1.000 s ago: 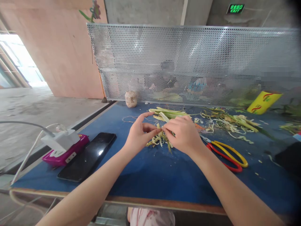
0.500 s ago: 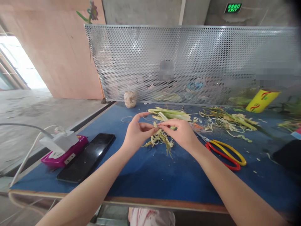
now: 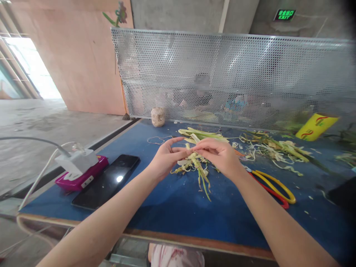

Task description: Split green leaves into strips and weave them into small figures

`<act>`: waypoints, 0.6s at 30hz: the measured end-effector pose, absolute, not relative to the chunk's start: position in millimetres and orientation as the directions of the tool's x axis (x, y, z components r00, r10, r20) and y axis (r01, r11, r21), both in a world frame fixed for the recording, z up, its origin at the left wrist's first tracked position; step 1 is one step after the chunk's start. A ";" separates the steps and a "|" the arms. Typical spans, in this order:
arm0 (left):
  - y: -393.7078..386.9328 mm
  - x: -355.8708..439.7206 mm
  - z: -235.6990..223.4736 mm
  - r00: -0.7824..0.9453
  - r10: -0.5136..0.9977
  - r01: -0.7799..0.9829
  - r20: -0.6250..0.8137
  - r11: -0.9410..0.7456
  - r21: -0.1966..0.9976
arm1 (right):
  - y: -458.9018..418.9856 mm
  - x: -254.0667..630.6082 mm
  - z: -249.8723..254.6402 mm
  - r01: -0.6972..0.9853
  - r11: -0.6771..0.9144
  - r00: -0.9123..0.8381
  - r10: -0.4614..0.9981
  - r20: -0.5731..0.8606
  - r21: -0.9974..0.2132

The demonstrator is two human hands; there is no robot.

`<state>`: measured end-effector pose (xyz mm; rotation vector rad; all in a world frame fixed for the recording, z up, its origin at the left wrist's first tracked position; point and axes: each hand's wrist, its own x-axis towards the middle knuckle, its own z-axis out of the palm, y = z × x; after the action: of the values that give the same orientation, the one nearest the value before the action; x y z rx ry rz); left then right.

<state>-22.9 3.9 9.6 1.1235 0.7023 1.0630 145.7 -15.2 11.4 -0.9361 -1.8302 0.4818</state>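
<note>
A pale yellow-green bundle of knotted plant strips (image 3: 197, 162) hangs between my hands above the blue table, its thin green ends trailing down. My left hand (image 3: 169, 155) pinches the top of it between thumb and a finger, the index finger lifted away. My right hand (image 3: 218, 154) meets it there, fingertips pressed together on the bundle's top. The exact hold is partly hidden by the fingers. Broad pale leaf stalks (image 3: 205, 134) lie just behind the hands. Scissors with red and yellow handles (image 3: 274, 185) rest beside my right forearm, blades partly covered.
A black phone (image 3: 107, 181) and a purple power strip (image 3: 83, 178) with a white charger (image 3: 76, 162) sit at left. Plant scraps (image 3: 278, 148) and a yellow packet (image 3: 317, 127) lie at right. A perforated metal screen (image 3: 178, 66) stands behind, near a whitish lump (image 3: 158, 117).
The bundle has turned, so its knotted middle and green ends now hang lower and show more fully. Both hands stay together at its top. The camera view has shifted slightly.
</note>
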 end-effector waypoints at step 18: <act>4.8 -23.1 4.4 0.416 0.902 -0.168 0.116 -0.049 0.985 | -10.9 153.8 8.4 0.381 0.387 -0.236 0.919 0.317 -0.840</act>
<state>-23.1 4.8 4.4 1.3319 0.7324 1.0080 153.8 -10.9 8.4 -1.1325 -1.8001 0.7996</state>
